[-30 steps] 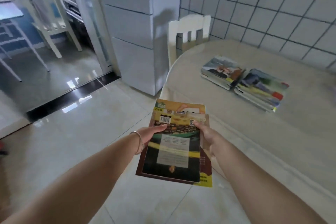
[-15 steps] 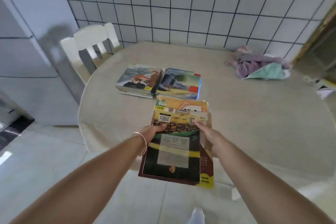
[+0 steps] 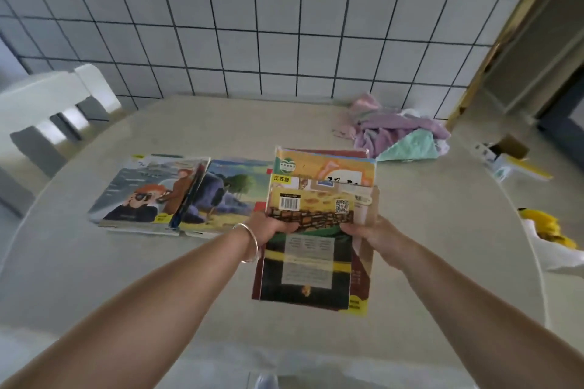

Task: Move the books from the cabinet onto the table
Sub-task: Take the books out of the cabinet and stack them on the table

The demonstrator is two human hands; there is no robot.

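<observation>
Books [image 3: 319, 230] in a small stack are held above the table [image 3: 94, 278], gripped at mid-length from both sides: the left hand [image 3: 275, 226] is curled round the left edge with its thumb on the top cover, and the right hand [image 3: 368, 230] is clamped on the right edge in the same way. The stack's long axis is seen to run away from the person, toward the tiled wall [image 3: 284, 25], with the barcode end farthest out. Relative to the two piles of books [image 3: 177, 196] already laid on the table, the held stack is placed just to the right, its far left corner overlapping the nearer pile in this view; whether it touches that pile cannot be told. Bare table is left to the right of those piles, short of the crumpled cloth [image 3: 398, 136]. A straight lowering, with the long axis kept as it is, is judged to be what the coming move calls for, neither hand being clearly nearer.
</observation>
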